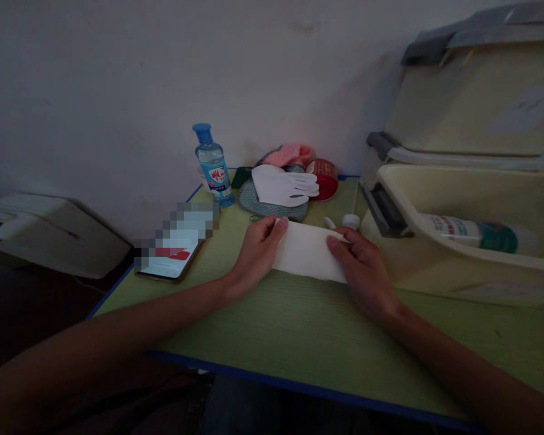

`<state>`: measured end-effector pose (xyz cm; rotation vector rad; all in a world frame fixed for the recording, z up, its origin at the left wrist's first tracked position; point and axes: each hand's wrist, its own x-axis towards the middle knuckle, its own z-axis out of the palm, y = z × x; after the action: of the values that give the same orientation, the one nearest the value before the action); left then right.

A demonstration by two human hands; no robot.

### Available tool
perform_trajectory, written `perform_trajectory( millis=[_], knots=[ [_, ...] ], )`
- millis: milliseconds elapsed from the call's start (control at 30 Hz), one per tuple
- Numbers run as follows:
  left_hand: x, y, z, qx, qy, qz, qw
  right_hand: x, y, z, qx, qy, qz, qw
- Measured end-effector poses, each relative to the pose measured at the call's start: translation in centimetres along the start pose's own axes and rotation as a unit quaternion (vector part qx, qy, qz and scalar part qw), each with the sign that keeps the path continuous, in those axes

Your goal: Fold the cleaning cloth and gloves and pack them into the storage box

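Note:
A white sheet of paper or tissue (309,251) is stretched between my two hands above the green table. My left hand (259,248) pinches its upper left corner, thumb on top. On the other side, my right hand (361,266) grips the right edge between thumb and fingers. Just beyond the sheet lie a white glove (283,186) and a grey-blue mesh cloth (272,208). A small white cap (351,221) with a thin stem stands near my right fingertips.
A phone (176,244) and a blue bottle (214,166) are at the left of the table (272,326). Behind the glove sit a pink cloth (292,154) and a red round container (324,180). An open cream bin (435,272) holding a white-green bottle (476,234) fills the right.

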<state>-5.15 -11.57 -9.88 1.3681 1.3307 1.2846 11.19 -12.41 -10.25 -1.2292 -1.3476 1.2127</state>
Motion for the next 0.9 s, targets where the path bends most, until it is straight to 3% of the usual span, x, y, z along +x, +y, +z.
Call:
perform_trajectory(
  millis=[233, 367, 533, 900],
  knots=[
    [0.6, -0.7, 0.4, 0.073, 0.021, 0.089, 0.993, 0.1, 0.3, 0.0, 0.078, -0.023, 0.037, 0.996],
    [0.4, -0.9, -0.1, 0.071, 0.012, 0.09, 0.993, 0.2, -0.2, -0.2, 0.15, -0.119, 0.111, 0.975],
    [0.0, -0.9, -0.4, 0.056, -0.03, 0.084, 0.994, 0.0, -0.5, -0.9, 0.202, -0.264, 0.178, 0.926],
    [-0.3, -0.2, -1.2, 0.081, -0.223, 0.077, 0.968, -0.5, -1.0, -1.3, 0.167, -0.413, 0.25, 0.859]
  ],
)
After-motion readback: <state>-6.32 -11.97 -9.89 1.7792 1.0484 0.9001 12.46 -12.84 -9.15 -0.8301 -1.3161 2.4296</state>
